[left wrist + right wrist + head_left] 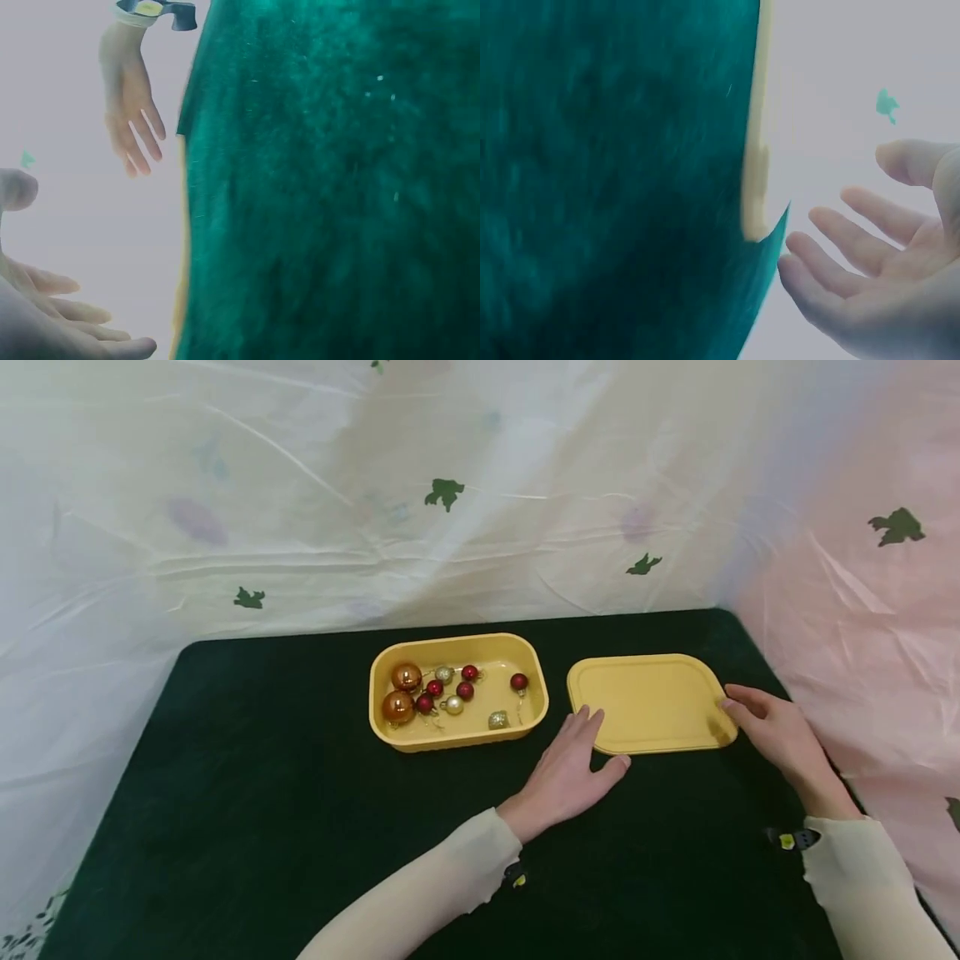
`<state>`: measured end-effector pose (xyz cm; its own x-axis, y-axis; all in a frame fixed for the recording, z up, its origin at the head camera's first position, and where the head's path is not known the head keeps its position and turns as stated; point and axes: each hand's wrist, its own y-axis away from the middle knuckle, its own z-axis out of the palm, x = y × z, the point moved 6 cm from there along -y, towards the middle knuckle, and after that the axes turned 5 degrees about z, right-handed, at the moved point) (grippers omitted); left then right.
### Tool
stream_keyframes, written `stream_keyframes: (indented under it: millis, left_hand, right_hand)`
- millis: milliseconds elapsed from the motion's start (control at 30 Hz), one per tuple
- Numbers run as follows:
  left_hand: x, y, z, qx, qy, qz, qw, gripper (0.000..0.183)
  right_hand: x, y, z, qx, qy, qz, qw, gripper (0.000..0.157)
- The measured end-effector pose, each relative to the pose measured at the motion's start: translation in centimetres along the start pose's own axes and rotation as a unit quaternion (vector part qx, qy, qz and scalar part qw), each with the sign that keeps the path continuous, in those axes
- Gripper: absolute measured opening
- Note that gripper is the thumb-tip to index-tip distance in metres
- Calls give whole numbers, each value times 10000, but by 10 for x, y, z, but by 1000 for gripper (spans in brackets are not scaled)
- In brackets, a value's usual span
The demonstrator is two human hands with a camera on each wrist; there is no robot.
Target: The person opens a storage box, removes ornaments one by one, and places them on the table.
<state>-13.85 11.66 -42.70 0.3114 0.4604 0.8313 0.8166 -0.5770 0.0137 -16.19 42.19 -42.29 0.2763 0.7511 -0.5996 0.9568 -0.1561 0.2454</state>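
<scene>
Loosely — both hands point(566, 772) point(783, 737) flank the yellow lid point(651, 703).

1. Head view: soft, diffuse light; dark green round-cornered tabletop point(262, 793) dim.
2. Glossy orange spherical ornaments point(398, 707): small bright highlights.
3. Flat yellow round-cornered plastic lid point(651, 703): dark shadow, right end.
4. White, leaf-printed hanging sheeting point(517, 552): pale streaks of glare.
5. Wrist views: sheeting washed out; tabletop teal, blurred.

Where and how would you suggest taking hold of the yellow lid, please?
I'd probably pinch the yellow lid by its two short ends, left hand from the left, right hand from the right: it lies flat and thin on the green table, longer sideways, and each hand is near an end.
</scene>
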Motion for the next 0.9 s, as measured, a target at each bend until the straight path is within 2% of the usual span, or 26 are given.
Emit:
stream_keyframes:
  millis: [133, 233, 467, 600, 733, 833, 900]
  left_hand:
    - [13, 17, -20, 93, 15, 577, 9983, 74]
    - [19, 30, -40, 262, -35, 933, 9953, 71]
    - [17, 60, -82, 883, -517, 1464, 9839, 64]
    - [10, 75, -110, 1353, -929, 1591, 9735, 60]
    - [-4, 88, -139, 1873, -1493, 1701, 9559, 59]
    - [-20, 96, -159, 2156, -1982, 1617, 9424, 61]
    - [-31, 101, -169, 2242, -2301, 1427, 9362, 63]
  right_hand:
    - [-23, 13, 5, 483, 274, -258, 9981, 67]
    - [-44, 22, 8, 749, 258, -473, 9957, 63]
    - [-82, 39, 19, 930, -55, -1010, 9905, 55]
    - [-99, 47, 27, 1006, -268, -1301, 9860, 51]
    - [-118, 53, 35, 1045, -475, -1575, 9808, 47]
    - [-133, 55, 42, 1045, -522, -1897, 9749, 44]
    - [-144, 56, 48, 1007, -525, -2166, 9696, 43]
